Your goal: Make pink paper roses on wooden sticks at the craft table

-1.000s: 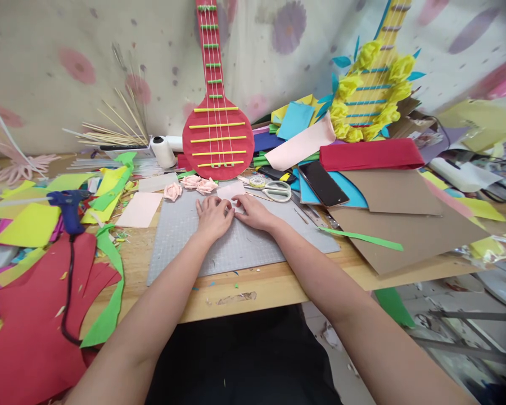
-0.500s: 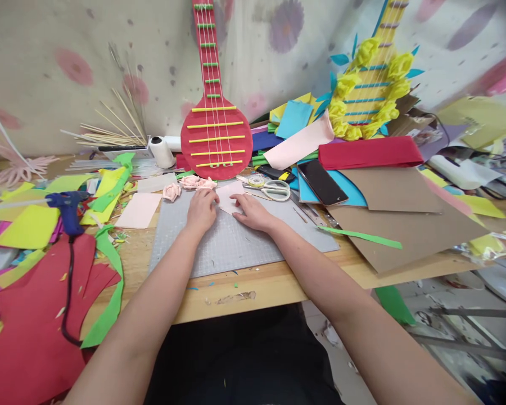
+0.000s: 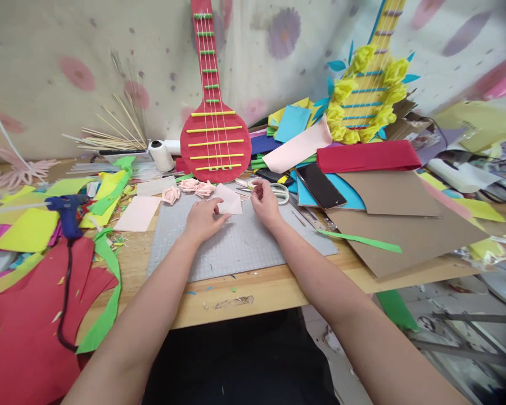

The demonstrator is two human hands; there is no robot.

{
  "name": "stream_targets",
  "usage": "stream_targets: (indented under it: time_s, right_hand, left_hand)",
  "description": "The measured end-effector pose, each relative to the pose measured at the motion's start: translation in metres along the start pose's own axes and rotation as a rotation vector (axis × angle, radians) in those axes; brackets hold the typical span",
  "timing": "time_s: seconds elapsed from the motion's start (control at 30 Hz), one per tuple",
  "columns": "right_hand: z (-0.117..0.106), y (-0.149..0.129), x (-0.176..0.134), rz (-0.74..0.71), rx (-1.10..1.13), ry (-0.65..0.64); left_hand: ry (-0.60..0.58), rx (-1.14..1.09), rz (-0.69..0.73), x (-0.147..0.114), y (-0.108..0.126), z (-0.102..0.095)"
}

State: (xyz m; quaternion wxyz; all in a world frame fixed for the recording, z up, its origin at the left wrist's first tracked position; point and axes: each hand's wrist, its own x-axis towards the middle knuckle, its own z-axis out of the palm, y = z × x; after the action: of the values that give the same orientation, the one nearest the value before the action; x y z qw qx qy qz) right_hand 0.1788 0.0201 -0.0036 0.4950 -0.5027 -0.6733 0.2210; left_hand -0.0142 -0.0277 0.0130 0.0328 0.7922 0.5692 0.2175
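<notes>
My left hand [image 3: 204, 218] has its thumb and fingers at the left and lower edge of a small pale pink sheet of paper [image 3: 231, 202], pinching it just above the grey cutting mat [image 3: 219, 253]. To its right, my right hand [image 3: 265, 201] is raised with its fingertips drawn together. What they hold, if anything, is too small to make out. White-handled scissors [image 3: 283, 194] lie just behind and beside it, partly covered. Several pink paper roses [image 3: 171, 195] sit at the mat's back left edge, beyond my left hand.
A red paper-covered lute [image 3: 216, 140] leans at the back, and a yellow one [image 3: 365, 95] with paper flowers stands right. A blue glue gun [image 3: 69, 216] lies left among paper scraps. A phone [image 3: 321, 184] and brown cardboard [image 3: 405, 230] lie right; a white thread spool [image 3: 161, 156] stands behind.
My right hand has left the pink paper and moved right and up, its fingers closing near the scissors. My left hand keeps the paper, which has turned slightly.
</notes>
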Motion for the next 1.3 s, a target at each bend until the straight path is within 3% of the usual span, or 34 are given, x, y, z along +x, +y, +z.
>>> stream_targets:
  time_s: [0.2,0.33,0.47,0.6,0.67,0.77,0.97,1.13,1.3]
  right_hand:
    - [-0.001,-0.004,-0.001,0.044,0.013,0.018]
    - [-0.002,-0.005,-0.002,0.039,0.000,0.023]
    - [-0.001,-0.004,-0.003,0.005,-0.050,0.005]
    - [0.000,-0.004,-0.003,-0.007,-0.059,0.002]
    - [0.000,-0.003,-0.003,0.008,-0.051,0.006]
    - [0.000,-0.002,-0.002,0.032,-0.038,0.013]
    - [-0.001,-0.005,-0.004,0.007,-0.087,-0.013]
    - [0.001,-0.008,-0.006,-0.018,-0.118,-0.057]
    - [0.002,-0.003,-0.004,0.028,-0.099,-0.022]
  left_hand:
    - [-0.109,0.076,0.065,-0.001,-0.006,-0.001]
    - [-0.090,0.178,0.008,-0.003,0.019,0.002]
    - [-0.063,0.085,-0.014,-0.004,0.037,0.004]
    - [-0.033,-0.080,0.121,-0.002,0.015,-0.003]
    - [-0.100,-0.111,0.207,-0.001,-0.001,-0.007]
    - [-0.195,-0.068,0.207,-0.002,-0.016,-0.013]
    - [-0.154,0.079,0.146,-0.005,-0.007,-0.013]
    - [-0.079,-0.044,0.253,-0.003,-0.006,-0.007]
    - [-0.205,-0.011,0.284,-0.002,-0.009,-0.001]
